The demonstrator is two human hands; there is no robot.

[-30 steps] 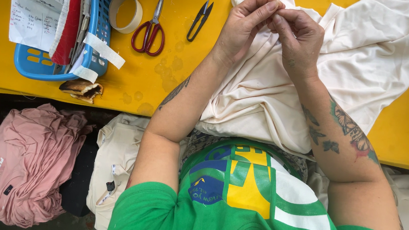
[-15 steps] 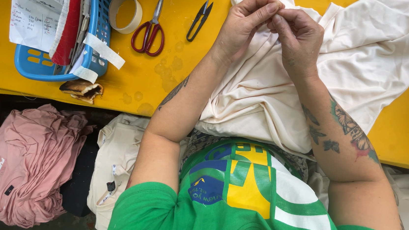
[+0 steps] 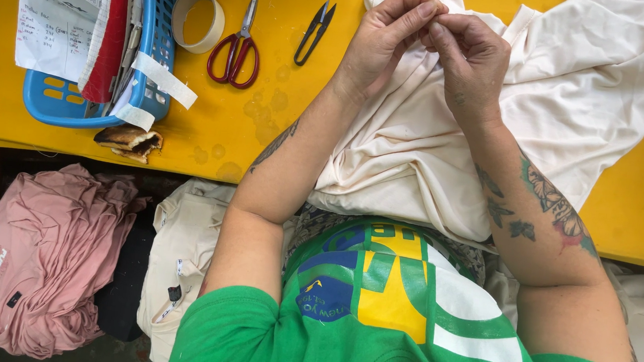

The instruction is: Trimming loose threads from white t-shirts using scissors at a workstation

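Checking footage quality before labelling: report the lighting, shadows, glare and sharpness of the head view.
Head view: even, soft daylight on the yellow table, no harsh glare; only faint shadows beside the red-handled scissors and tape roll; left hand, right hand and cream garment are sharp; the area under the table is darker; edges bend slightly.

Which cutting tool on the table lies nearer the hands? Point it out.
The small black thread snips, just beside the left hand. The red-handled scissors lie farther off, next to the tape roll.

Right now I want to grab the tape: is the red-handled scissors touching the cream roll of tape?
Apart. The head view shows bare yellow table between the red-handled scissors and the cream roll of tape.
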